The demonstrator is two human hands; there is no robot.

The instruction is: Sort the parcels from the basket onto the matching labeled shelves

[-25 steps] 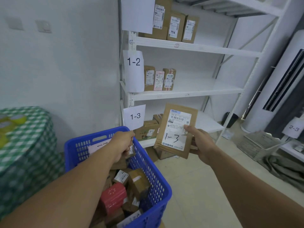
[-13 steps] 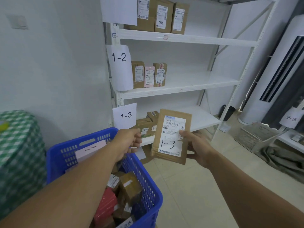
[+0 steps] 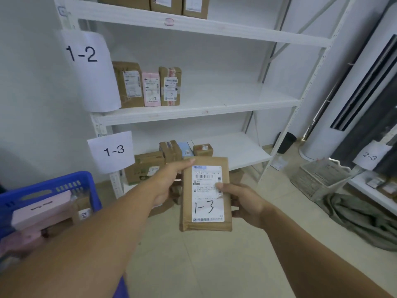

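Fingers of the left hand curl round the upper left edge of a flat brown parcel, with one lying along its top corner. The right hand pinches the right edge, its thumb pressed on the white label and the other fingers hidden behind. Both hands have a firm hold, and the parcel stands upright in the air at lower centre of the head view, label facing the camera. "1-3" is handwritten on that label.

Just above and behind the parcel is the bottom shelf of the white rack, marked by a paper 1-3 sign at its left post. A few boxes already sit at its left end. The shelf above has a 1-2 sign and three small parcels standing in a row. At lower left is the blue basket, with a pink box and other packages inside. A 2-3 sign hangs at the right edge of the frame.

The parcel looks like a thin cardboard mailer, probably light and fairly stiff, though it may flex if squeezed in the middle. Its paper surface should not be slippery. Holding it by the two long edges, as now, seems sound, and one hand at an edge would likely do for sliding it onto the bottom shelf beside the boxes.
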